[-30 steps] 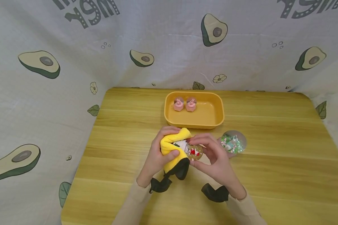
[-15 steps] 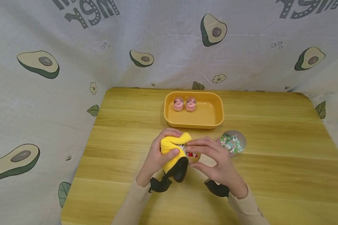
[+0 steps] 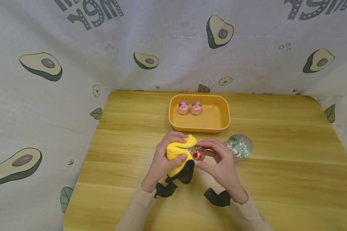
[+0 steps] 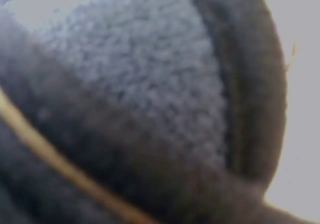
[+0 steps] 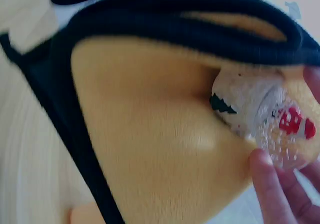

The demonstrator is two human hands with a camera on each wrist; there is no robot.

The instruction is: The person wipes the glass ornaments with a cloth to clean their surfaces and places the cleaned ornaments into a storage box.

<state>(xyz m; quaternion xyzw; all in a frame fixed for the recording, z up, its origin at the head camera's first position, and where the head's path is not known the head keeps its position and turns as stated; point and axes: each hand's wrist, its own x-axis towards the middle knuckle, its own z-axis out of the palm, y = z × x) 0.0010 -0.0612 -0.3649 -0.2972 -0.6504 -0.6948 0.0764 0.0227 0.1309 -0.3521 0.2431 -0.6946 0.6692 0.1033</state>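
Cream fabric printed with avocados makes the backdrop (image 3: 173,38), hanging at the far left and along the far side of the wood-grain table (image 3: 121,144). On the left, a black band (image 3: 165,190) circles the sleeve end of the left arm. The left hand (image 3: 168,157) is curled round a folded yellow cloth (image 3: 174,150), thumb pressed on the near fold; the cloth is soft and fuzzy, its near corner edged in black (image 3: 186,173). Out of the cloth's right side comes the snow globe (image 3: 197,154), held above the table on its side. Its long axis runs left to right: the white base, marked with a dark green tree shape, sits in the cloth on the left, and the clear rounded dome points right, with a red-and-white figure and glittery flecks inside. Just beyond, two small pink globes (image 3: 183,107) with faceted bases stand in the left half of a smooth orange-yellow tray (image 3: 214,115) with rounded corners. To the right of the globe, the right hand (image 3: 219,158) grips the dome with bent fingers and thumb. Farther right, a larger globe (image 3: 239,147) holding green and pink bits stands on a pinkish base.
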